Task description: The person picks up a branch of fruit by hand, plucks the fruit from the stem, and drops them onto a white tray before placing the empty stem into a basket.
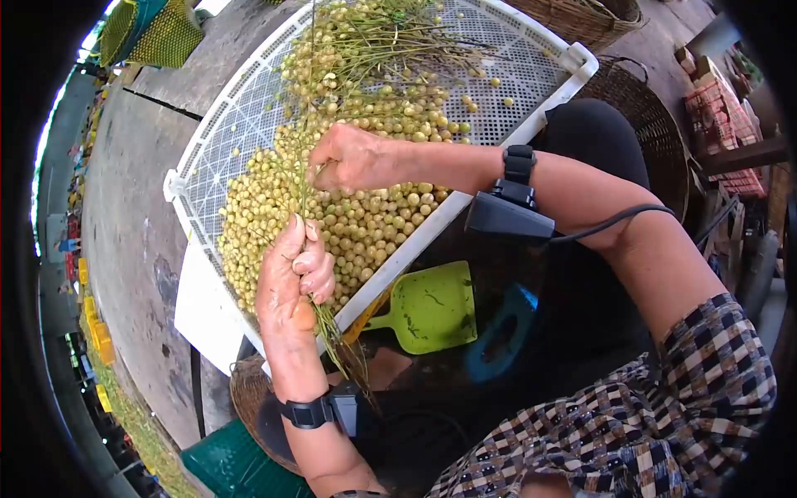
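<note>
My left hand is closed around a bundle of thin green stems, whose ends hang below the fist. My right hand is curled shut just above it, at the upper part of the same stems; its fingertips are partly hidden. Beneath both hands lies a heap of small round yellow-green fruits in a white perforated plastic tray. More stems, some with fruits, are piled at the tray's far end.
A lime-green dustpan lies below the tray's near edge, beside a blue object. Wicker baskets stand at the right. A dark green basket sits at lower left. Weathered wooden boards extend left; a red crate stands far right.
</note>
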Demonstrator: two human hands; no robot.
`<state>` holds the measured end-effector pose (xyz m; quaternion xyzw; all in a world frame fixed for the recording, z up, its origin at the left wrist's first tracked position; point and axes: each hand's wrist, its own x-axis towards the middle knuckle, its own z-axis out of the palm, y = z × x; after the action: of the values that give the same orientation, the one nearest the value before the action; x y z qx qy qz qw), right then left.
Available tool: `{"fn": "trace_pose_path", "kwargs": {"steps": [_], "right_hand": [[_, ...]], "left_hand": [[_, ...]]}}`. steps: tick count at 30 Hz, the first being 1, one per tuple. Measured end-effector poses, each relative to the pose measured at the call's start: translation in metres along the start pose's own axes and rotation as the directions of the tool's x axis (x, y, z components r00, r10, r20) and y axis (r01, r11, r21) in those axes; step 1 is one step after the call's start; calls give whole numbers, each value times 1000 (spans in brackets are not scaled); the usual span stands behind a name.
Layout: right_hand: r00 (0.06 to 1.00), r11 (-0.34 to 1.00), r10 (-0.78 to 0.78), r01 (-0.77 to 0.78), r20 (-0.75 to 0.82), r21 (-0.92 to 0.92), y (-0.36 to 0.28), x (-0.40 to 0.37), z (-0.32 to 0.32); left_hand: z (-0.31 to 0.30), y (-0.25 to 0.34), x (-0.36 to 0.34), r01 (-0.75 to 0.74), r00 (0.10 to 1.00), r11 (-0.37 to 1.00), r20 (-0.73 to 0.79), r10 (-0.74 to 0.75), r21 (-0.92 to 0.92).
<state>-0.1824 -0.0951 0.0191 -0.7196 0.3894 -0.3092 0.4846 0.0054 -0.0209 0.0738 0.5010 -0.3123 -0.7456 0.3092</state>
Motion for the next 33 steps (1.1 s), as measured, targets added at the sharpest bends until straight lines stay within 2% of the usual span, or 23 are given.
{"fn": "trace_pose_path", "kwargs": {"steps": [1, 3, 4, 6, 8, 9, 10, 11, 12, 14, 15, 16, 18, 20, 22, 23, 25, 27, 28, 29, 31, 32, 33], "right_hand": [[1000, 1000, 0, 0, 2, 2, -6, 0, -1], [944, 913, 329, -308, -37, 268, -15, -2, -5], [944, 913, 329, -309, -33, 265, -13, -2, -7], [930, 827, 315, -170, -191, 536, -9, 2, -17], [924, 786, 333, -162, -188, 596, -3, 2, -28], [971, 950, 234, -219, -46, 223, 0, 2, -33], [973, 968, 192, -167, 128, -186, 2, 3, -37], [929, 837, 216, -17, 300, -547, 4, 5, -39], [927, 834, 218, -14, 305, -552, 0, 4, -34], [962, 698, 227, -269, -151, -664, -10, 5, -21], [949, 702, 178, -307, -258, -642, 2, 11, -13], [951, 701, 176, -303, -256, -645, 9, 15, -9], [986, 818, 153, -166, -69, -550, 23, 23, -4], [996, 878, 46, -78, -78, -472, 34, 27, 6], [993, 685, 113, -98, -28, -722, 21, 25, 6], [993, 685, 116, -101, -29, -722, 16, 24, 2], [942, 751, 330, -305, -67, -586, -2, 17, -16], [955, 774, 266, -292, -130, -562, -7, 10, -49], [974, 655, 199, -215, -108, -724, -8, 2, -70], [967, 694, 141, -248, -211, -676, -29, -21, -86], [976, 593, -35, -151, -213, -791, -28, -63, -130], [988, 464, -15, -126, -150, -877, -38, -89, -153], [960, 350, 146, -276, -240, -895, -26, -113, -178]], "left_hand": [[-2, 0, 0, -1, 1000, 1000, -9, 1, 2], [-8, 2, 2, 0, 1000, 1000, -4, 0, -11], [-11, 2, 2, -2, 1000, 1000, 3, 2, -23], [-11, 3, 1, -11, 1000, 999, 2, 11, -38], [-12, 4, -2, -36, 999, 997, -16, 35, -72], [-14, 5, -3, -40, 999, 996, -19, 38, -77], [-18, 7, -3, -62, 997, 995, -40, 59, -79], [-21, 8, -3, -84, 995, 993, -61, 79, -81], [-25, 9, -4, -87, 995, 992, -62, 82, -88], [-32, 11, -4, -123, 988, 987, -104, 112, -102], [-35, 12, -3, -128, 988, 987, -102, 118, -97], [-35, 12, -3, -132, 987, 986, -104, 121, -99], [-37, 14, -4, -128, 987, 984, -117, 113, -122], [-44, 13, -2, -153, 984, 980, -107, 140, -125], [-49, 12, 1, -167, 983, 978, -94, 156, -128], [-52, 13, 1, -196, 975, 971, -130, 178, -139], [-59, 11, 5, -223, 963, 962, -190, 193, -156], [-63, 9, 9, -211, 958, 964, -229, 171, -160], [-62, 9, 11, -200, 948, 969, -278, 153, -148], [-58, 9, 11, -199, 944, 971, -293, 153, -132], [-52, 10, 9, -195, 948, 973, -278, 155, -123], [-50, 9, 9, -194, 948, 975, -278, 159, -104], [-49, 5, 10, -211, 943, 969, -288, 168, -125]]}}
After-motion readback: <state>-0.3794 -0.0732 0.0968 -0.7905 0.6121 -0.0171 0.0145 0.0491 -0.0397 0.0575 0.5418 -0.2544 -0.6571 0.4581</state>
